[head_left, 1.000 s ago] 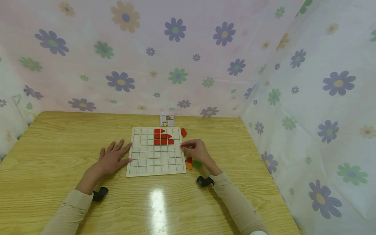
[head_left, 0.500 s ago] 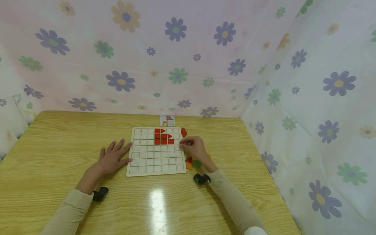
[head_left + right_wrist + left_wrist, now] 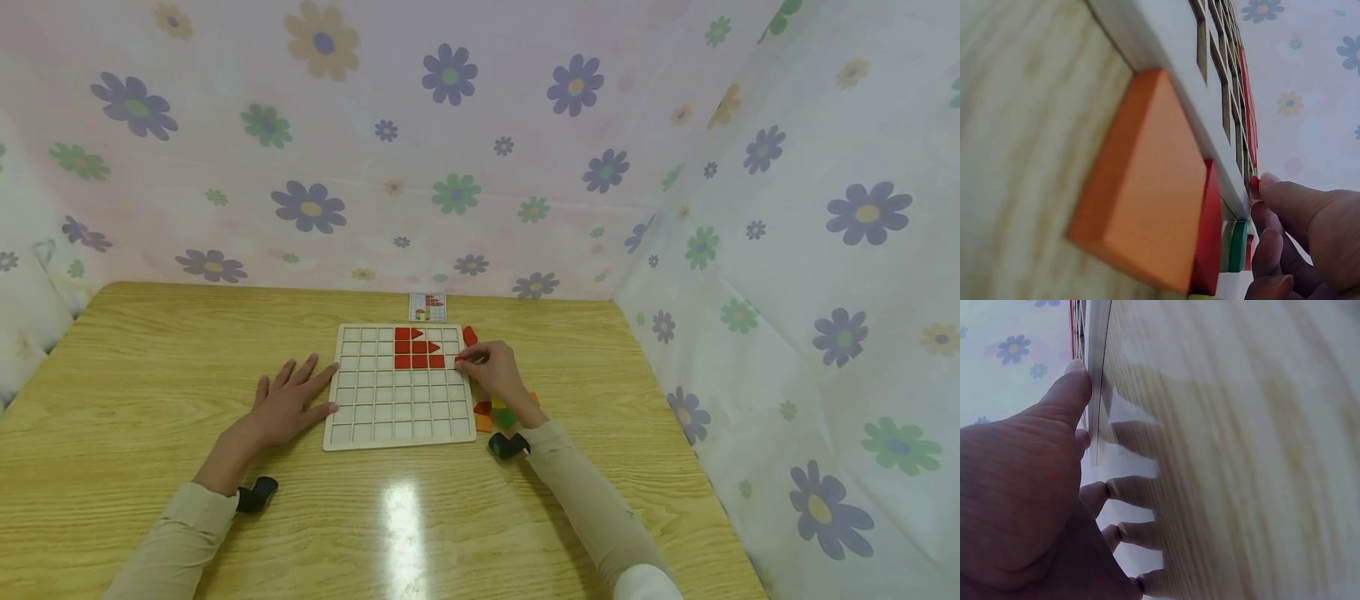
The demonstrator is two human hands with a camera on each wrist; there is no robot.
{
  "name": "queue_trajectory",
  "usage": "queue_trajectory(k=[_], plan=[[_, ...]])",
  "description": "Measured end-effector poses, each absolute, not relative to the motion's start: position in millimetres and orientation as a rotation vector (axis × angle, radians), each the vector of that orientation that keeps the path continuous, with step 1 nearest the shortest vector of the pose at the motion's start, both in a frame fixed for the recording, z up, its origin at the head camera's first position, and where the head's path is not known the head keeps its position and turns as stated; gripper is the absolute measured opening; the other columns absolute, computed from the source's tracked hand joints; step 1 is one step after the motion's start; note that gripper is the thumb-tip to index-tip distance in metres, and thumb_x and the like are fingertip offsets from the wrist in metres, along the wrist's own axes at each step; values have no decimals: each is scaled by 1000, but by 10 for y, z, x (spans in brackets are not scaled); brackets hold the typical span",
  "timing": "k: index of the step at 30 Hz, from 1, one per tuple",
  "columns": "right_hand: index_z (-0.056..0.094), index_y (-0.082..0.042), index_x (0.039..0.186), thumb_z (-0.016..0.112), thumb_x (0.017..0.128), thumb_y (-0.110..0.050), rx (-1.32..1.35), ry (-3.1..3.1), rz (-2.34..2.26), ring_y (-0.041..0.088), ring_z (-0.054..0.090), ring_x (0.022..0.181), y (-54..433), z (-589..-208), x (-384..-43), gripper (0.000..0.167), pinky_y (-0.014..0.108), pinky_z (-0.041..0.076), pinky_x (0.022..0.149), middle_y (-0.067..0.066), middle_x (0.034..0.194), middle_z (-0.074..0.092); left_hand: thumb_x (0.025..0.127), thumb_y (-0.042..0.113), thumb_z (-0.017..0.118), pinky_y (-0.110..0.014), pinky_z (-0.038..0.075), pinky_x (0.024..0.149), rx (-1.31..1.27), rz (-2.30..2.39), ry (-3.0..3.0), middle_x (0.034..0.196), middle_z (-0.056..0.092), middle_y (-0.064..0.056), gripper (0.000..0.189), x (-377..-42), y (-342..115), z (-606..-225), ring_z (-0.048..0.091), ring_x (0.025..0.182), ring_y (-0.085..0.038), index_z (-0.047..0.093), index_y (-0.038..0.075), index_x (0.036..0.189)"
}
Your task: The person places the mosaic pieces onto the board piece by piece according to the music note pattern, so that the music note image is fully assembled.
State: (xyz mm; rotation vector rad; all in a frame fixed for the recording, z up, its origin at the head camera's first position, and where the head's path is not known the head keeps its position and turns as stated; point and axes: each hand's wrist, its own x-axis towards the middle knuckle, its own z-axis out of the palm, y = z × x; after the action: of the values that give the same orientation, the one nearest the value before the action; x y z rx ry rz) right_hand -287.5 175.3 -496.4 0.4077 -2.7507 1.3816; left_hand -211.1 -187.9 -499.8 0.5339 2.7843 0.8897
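Observation:
A wooden grid board (image 3: pixel 375 421) lies on the table, with red square and triangular blocks (image 3: pixel 412 348) filling several cells of its upper rows. My right hand (image 3: pixel 495 371) pinches a small red block (image 3: pixel 459 359) between thumb and fingertips, over the board's right edge beside the third row. In the right wrist view that red block (image 3: pixel 1254 186) shows only as a sliver at the thumb tip; the rest is hidden by the fingers. My left hand (image 3: pixel 288 408) lies with fingers spread, its thumb (image 3: pixel 1072 387) and index fingertip at the board's left edge.
Right of the board lie an orange block (image 3: pixel 1147 187), a dark red block (image 3: pixel 482 408), a green block (image 3: pixel 505 417) and partly hidden yellow ones. Another red piece (image 3: pixel 470 336) sits by the upper right corner. A printed pattern card (image 3: pixel 427 307) is behind the board.
My right hand has moved up and a little left with the red block, from beside the board to over its right edge. The left hand stays in place.

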Motion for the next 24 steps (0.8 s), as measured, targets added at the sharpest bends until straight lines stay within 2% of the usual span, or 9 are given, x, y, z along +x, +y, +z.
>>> queue_trajectory(k=[10,24], plan=[[80,-1,99,75,93,-6,437,-2747,1411,19,70,72,1727,-4949,-2918,9,26,56,66,14,93,78,104,44,57,-81,-6,109,523,895,2766,166,11,-30,71,-2122,-1878,-4989,-1,150,-59,31,10,161],[80,-2,99,76,93,-10,442,-2795,1425,17,69,74,1744,-4967,-2962,11,26,56,68,12,95,77,104,43,56,-80,-8,109,517,911,2754,167,9,-29,71,-2128,-1880,-5003,-3,150,-59,30,10,161]])
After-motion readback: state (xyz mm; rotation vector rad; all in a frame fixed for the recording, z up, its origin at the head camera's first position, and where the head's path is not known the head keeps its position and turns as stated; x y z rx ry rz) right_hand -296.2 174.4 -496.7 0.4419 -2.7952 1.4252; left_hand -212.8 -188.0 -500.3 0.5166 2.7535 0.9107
